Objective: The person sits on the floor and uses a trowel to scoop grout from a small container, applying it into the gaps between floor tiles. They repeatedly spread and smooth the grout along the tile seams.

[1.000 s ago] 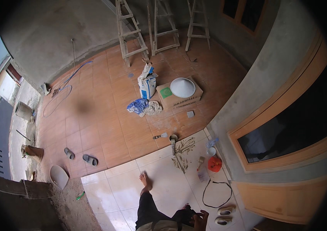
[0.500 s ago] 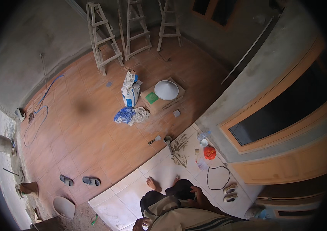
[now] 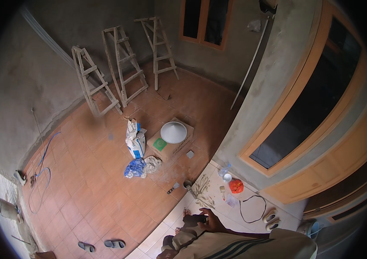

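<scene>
My right hand (image 3: 210, 220) is raised over my dark-trousered leg, fingers curled round something dark (image 3: 197, 219) that I cannot make out against the cloth. My left hand (image 3: 166, 254) shows only slightly at the bottom edge, fingers unclear. Beyond my feet on pale tiles lie a metal container with a tool (image 3: 187, 184), a grey smear, a putty knife (image 3: 173, 187), a brush (image 3: 222, 192), a red bag (image 3: 236, 186), a white cup (image 3: 227, 177) and a dark looped strap (image 3: 263, 209).
Three wooden ladders (image 3: 123, 60) lean at the back wall. A sack (image 3: 136, 138), a box (image 3: 174, 149) with white cone, and crumpled bags (image 3: 135, 168) stand mid-floor. Sandals (image 3: 114, 244) lie left, shoes (image 3: 271, 220) and a bucket (image 3: 310, 228) right, beside a window and door.
The view has tilted up and shifted, so the floor items sit lower and more ladder shows. My torso has come further into view and my right hand sits higher in the picture.
</scene>
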A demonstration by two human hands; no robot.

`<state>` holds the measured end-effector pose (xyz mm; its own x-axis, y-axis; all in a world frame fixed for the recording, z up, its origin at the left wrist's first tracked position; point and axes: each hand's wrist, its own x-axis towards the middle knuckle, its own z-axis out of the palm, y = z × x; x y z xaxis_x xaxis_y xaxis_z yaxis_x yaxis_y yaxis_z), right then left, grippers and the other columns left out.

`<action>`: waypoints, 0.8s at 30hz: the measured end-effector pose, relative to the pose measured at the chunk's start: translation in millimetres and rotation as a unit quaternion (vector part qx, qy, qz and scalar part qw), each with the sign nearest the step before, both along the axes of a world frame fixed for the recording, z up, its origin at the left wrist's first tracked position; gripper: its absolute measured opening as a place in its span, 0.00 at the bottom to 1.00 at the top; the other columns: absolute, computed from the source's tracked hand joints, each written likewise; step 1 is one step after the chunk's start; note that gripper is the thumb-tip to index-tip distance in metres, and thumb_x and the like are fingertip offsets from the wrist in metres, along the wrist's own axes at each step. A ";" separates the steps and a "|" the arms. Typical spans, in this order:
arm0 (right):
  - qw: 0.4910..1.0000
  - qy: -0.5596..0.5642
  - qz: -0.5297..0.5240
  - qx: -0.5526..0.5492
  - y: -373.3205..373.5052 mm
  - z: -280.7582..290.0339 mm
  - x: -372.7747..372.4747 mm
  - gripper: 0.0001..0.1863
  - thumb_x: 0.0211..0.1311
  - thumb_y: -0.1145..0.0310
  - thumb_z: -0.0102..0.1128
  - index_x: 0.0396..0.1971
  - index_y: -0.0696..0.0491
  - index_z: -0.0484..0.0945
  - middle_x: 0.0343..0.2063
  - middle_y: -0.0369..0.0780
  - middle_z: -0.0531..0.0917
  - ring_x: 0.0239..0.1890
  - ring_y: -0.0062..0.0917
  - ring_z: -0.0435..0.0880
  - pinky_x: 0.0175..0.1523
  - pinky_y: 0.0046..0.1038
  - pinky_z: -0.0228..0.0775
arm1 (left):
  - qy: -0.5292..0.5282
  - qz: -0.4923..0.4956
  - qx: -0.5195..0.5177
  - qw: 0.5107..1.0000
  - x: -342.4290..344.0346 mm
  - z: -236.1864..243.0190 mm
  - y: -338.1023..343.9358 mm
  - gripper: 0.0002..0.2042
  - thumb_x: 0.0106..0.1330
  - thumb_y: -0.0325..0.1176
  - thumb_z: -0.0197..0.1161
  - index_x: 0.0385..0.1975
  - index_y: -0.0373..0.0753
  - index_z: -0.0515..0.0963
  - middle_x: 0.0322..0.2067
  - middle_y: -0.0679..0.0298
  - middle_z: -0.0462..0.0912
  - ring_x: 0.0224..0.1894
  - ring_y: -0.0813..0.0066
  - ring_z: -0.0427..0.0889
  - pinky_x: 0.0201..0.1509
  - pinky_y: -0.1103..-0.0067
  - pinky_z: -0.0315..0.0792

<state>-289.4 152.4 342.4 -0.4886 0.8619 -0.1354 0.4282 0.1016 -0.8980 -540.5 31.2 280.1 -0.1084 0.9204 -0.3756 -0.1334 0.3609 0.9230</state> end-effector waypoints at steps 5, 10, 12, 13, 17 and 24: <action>0.998 -0.029 0.053 0.010 57.8 -40.1 -10.2 0.43 0.66 0.57 0.82 0.75 0.54 0.68 0.56 0.51 0.83 0.49 0.37 0.87 0.48 0.36 0.83 | 0.026 0.014 0.006 1.000 -46.3 -14.4 -79.0 0.10 0.79 0.33 0.73 0.49 0.33 0.90 0.45 0.53 0.96 0.47 0.69 0.94 0.56 0.68 0.86; 0.998 0.032 0.058 -0.010 110.8 -20.9 -32.4 0.41 0.67 0.58 0.80 0.74 0.54 0.69 0.56 0.49 0.83 0.42 0.31 0.87 0.44 0.34 0.82 | -0.084 0.111 -0.050 0.989 -50.9 37.1 -31.5 0.07 0.79 0.25 0.69 0.49 0.31 0.89 0.41 0.58 0.95 0.44 0.74 0.91 0.54 0.72 0.84; 0.998 0.018 0.036 -0.050 132.3 -26.0 -48.6 0.40 0.68 0.59 0.78 0.74 0.54 0.69 0.56 0.48 0.83 0.39 0.28 0.87 0.43 0.34 0.82 | -0.056 0.083 -0.078 0.992 -69.0 23.8 -21.9 0.06 0.77 0.22 0.68 0.49 0.31 0.88 0.41 0.60 0.94 0.44 0.75 0.90 0.54 0.73 0.83; 0.994 -0.013 0.024 -0.104 148.0 -20.3 -65.9 0.39 0.68 0.62 0.79 0.73 0.54 0.69 0.56 0.47 0.84 0.34 0.25 0.86 0.41 0.32 0.81 | -0.082 0.098 -0.092 0.988 -84.4 11.4 -25.5 0.17 0.73 0.30 0.75 0.57 0.30 0.83 0.47 0.58 0.92 0.49 0.71 0.89 0.59 0.70 0.83; 0.995 0.075 0.005 -0.067 198.5 -29.9 -119.4 0.38 0.68 0.70 0.79 0.73 0.53 0.68 0.57 0.43 0.84 0.32 0.20 0.84 0.38 0.28 0.79 | -0.015 0.110 -0.034 0.993 -134.2 17.3 59.8 0.26 0.80 0.43 0.72 0.69 0.32 0.77 0.52 0.58 0.89 0.51 0.70 0.89 0.54 0.71 0.83; 0.982 0.159 0.039 -0.099 294.5 -10.8 -255.3 0.37 0.67 0.64 0.82 0.71 0.52 0.70 0.58 0.39 0.86 0.36 0.19 0.85 0.40 0.25 0.79 | -0.034 0.011 0.024 0.999 -246.3 53.9 295.0 0.29 0.83 0.38 0.71 0.76 0.33 0.69 0.64 0.54 0.83 0.65 0.68 0.83 0.73 0.68 0.76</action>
<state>-544.8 446.9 331.6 -0.5971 0.7923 -0.1252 0.1201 -0.0660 -0.9906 -786.8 326.2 334.0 -0.1042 0.9355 -0.3375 -0.2027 0.3122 0.9281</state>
